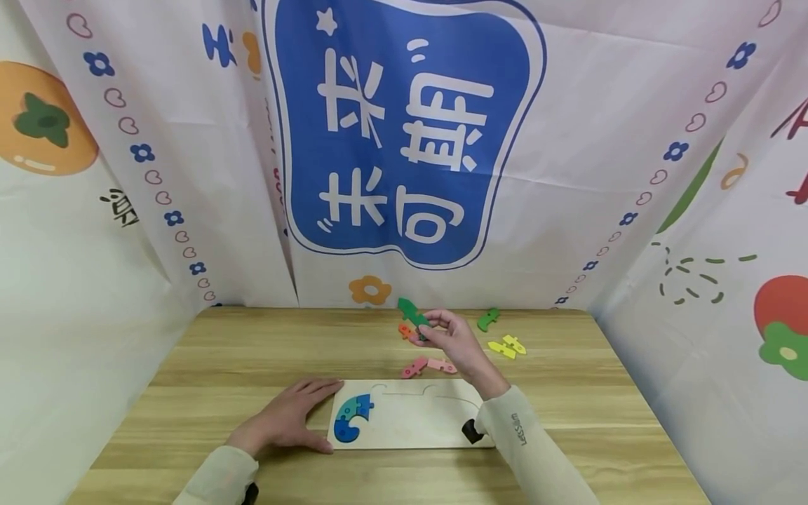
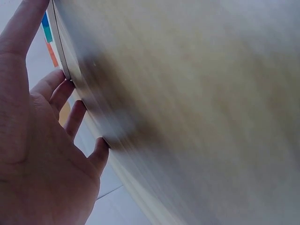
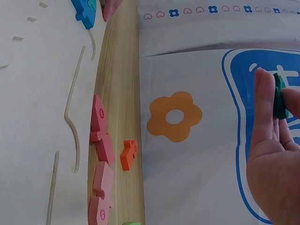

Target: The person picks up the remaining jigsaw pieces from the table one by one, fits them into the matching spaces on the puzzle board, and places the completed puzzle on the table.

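Observation:
My right hand point(image 1: 456, 347) pinches a dark green puzzle piece point(image 1: 409, 311) between thumb and fingers, raised over the far part of the table; the right wrist view shows that piece point(image 3: 280, 101) nearly edge-on. A pale wooden puzzle board point(image 1: 416, 424) lies flat in front of me, with shallow grooves. Blue and teal joined pieces point(image 1: 346, 429) form a curled shape at its left end. My left hand point(image 1: 287, 415) rests at that end, fingers spread, with thumb and fingertips along the board's edge. In the left wrist view, the left hand's fingers point(image 2: 56, 93) are extended.
Beyond the board lie red-pink pieces point(image 1: 414, 367), light pink pieces point(image 1: 440, 365) and an orange piece point(image 1: 404, 330). Farther right are yellow pieces point(image 1: 502, 349) and a lighter green piece point(image 1: 488, 320). A printed cloth point(image 1: 568, 210) hangs along the wooden table's point(image 1: 252, 351) back edge.

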